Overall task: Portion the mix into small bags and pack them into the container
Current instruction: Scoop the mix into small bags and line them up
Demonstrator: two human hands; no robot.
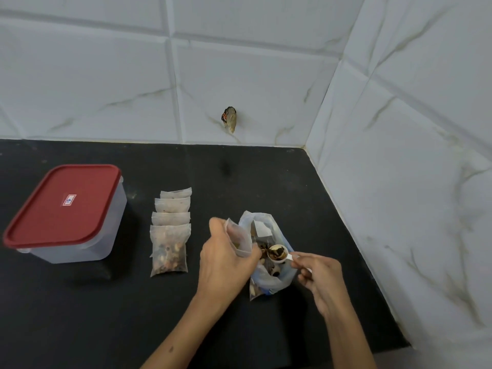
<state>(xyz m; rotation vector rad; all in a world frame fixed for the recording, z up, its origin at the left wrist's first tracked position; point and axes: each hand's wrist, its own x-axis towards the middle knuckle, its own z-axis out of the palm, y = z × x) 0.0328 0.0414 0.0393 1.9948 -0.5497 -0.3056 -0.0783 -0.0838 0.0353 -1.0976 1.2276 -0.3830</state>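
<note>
Label on lid: a small white-and-red sticker (68,200) is sitting on the middle of the red lid (64,206); its print is too small to read.
Other writing: a pale slip (261,228) is lying inside the large bag, with no legible text.
Left hand: the left hand (226,262) is reaching in from the near edge, fingers curled around a small clear bag (241,242), holding it upright with its mouth facing the spoon.
Right hand: the right hand (319,275) is pinching the handle of a white measuring spoon (278,253) between thumb and fingertips, the other fingers curling loosely under.
Spoon: its bowl is sitting level, heaped with dark and tan mix, just right of the small bag's mouth and above the large bag.
Large bag of mix: the open clear bag (266,278) is standing on the black counter (239,177) between the two hands, holding nuts and dark pieces.
Filled bags: four small packed bags (170,230) are lying in an overlapping row running near to far, left of the hands.
Container: the clear plastic box (87,243) is standing at the far left of the counter, lid closed, well apart from the hands.
Wall: a small dark, reddish object (229,119) is sticking out of the white marbled tiles (106,75) above the counter; what it is cannot be told.
</note>
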